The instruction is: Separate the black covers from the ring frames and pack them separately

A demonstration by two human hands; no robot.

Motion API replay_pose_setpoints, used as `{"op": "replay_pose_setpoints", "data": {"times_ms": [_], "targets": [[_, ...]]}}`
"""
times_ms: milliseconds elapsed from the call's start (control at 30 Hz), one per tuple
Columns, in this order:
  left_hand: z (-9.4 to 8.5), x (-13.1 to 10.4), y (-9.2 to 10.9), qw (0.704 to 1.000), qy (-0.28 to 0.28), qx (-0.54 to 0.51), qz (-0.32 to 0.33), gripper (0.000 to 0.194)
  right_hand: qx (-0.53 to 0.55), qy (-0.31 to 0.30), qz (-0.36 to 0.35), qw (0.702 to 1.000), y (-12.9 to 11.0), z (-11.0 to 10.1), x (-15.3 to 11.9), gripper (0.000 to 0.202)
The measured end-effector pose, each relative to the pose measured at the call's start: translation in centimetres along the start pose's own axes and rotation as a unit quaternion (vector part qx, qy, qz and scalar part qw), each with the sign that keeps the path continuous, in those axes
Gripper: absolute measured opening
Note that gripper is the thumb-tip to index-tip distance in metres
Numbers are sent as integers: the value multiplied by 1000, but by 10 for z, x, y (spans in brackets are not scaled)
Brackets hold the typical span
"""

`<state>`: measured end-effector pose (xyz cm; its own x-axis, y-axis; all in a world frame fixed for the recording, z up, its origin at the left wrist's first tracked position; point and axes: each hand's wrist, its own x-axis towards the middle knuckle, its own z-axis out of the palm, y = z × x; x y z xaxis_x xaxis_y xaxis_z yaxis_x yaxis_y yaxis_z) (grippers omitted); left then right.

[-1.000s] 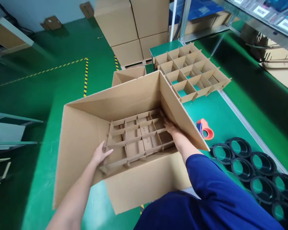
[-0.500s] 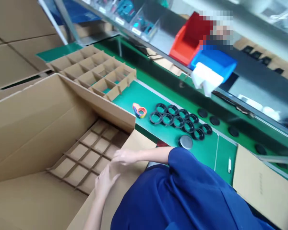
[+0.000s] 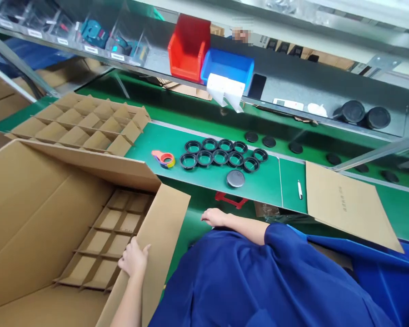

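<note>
My left hand (image 3: 134, 259) rests over the near edge of a large open cardboard box (image 3: 167, 213), fingers inside and thumb on the folded-out flap. A cardboard divider grid (image 3: 104, 245) lies low inside the box. Away from the box, my right hand (image 3: 214, 218) hangs in front of the green workbench (image 3: 262, 181), its fingers loosely bent and nothing visible in them. Several black rings (image 3: 220, 157) stand in rows on the bench. Nearer its front edge lies a black round cap (image 3: 236, 178), and a tape dispenser (image 3: 164, 159) sits to the left.
A second divider grid (image 3: 85, 120) lies on the bench behind the box. To the right are a white pen-like cutter (image 3: 299, 189) and a flat cardboard sheet (image 3: 347, 200). Above, a shelf holds a red bin (image 3: 187, 50) and a blue bin (image 3: 228, 68). More black caps (image 3: 296, 147) lie further back.
My right hand has left the box edge and moved right. My left hand stays on the edge. The view has turned to the right and levelled out.
</note>
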<state>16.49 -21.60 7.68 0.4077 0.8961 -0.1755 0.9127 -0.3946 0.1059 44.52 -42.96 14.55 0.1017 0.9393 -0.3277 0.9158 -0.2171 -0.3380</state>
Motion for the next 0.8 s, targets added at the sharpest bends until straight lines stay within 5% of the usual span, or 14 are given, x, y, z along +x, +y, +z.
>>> {"op": "replay_pose_setpoints", "data": {"times_ms": [167,300,533,667,800], "targets": [[-5,-8,23,995,32,-52,-84,60,38,46,-6,998,48,-18,-8,21],[-21,-19,75,988,98,-74,-93,66,75,119,22,990,114,-38,-33,24],[-37,-6,244,984,91,-116,103,70,127,280,95,947,232,-84,-63,28],[-34,9,348,928,3,-233,290,61,151,358,152,909,302,-128,-66,30],[-28,18,427,897,-79,-245,360,63,188,412,242,858,375,-165,-76,31]]}}
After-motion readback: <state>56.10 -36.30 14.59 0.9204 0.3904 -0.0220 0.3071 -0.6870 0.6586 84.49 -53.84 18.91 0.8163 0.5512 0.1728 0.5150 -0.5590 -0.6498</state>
